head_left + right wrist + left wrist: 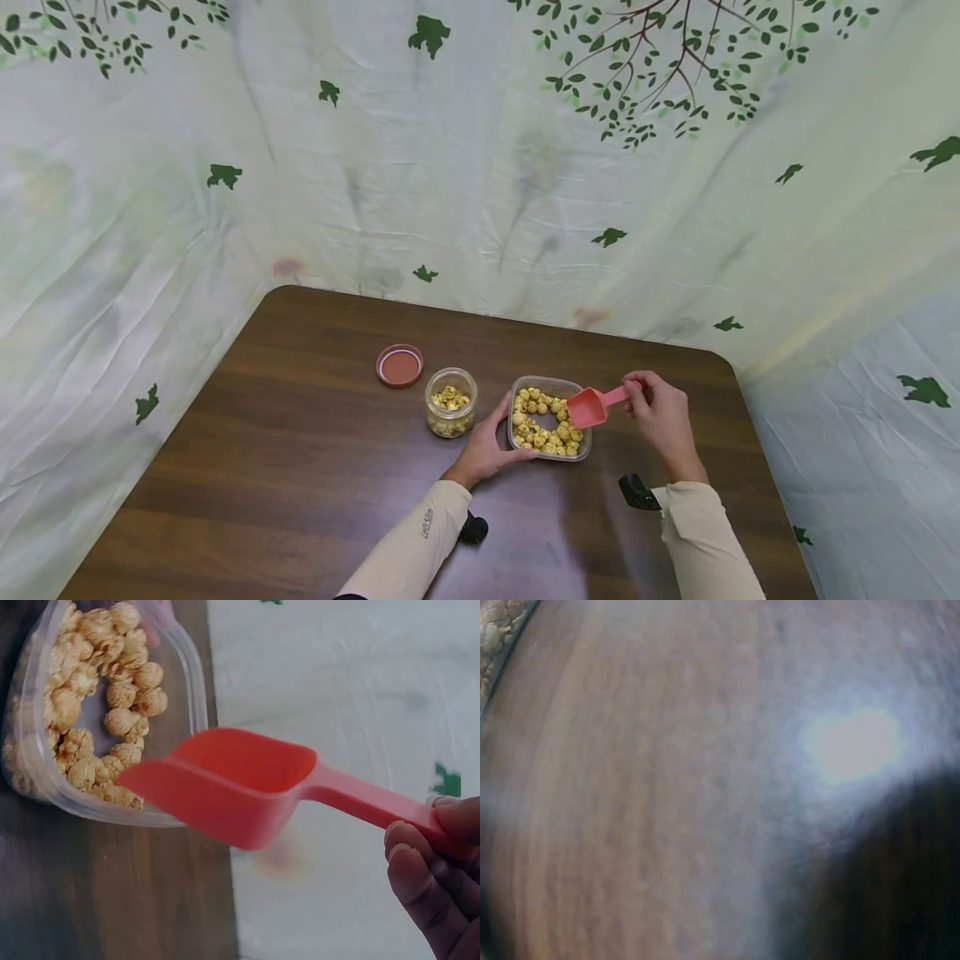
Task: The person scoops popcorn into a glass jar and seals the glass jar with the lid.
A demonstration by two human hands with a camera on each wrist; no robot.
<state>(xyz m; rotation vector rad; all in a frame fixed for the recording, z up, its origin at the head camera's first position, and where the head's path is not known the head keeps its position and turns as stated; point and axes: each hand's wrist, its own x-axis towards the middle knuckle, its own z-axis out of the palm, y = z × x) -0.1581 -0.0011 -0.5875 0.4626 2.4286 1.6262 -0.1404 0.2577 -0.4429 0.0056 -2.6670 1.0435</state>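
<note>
Toward the brown wooden table's (315,400) far edge, a spread left hand (483,448) braces a squarish clear-plastic tub (553,457) of knobbly golden popcorn (525,425); right hand (662,417) pinches a pink plastic scoop (225,784).

Two hands (482,450) (662,417), one scoop (587,409), one container (555,386), one jar (450,427), one lid (400,366)

Right hand (663,417) pinching; left hand (483,451) seemingly splayed.

Pale leaf-printed cloth (465,183) behind brown wood-grain table (300,467).
</note>
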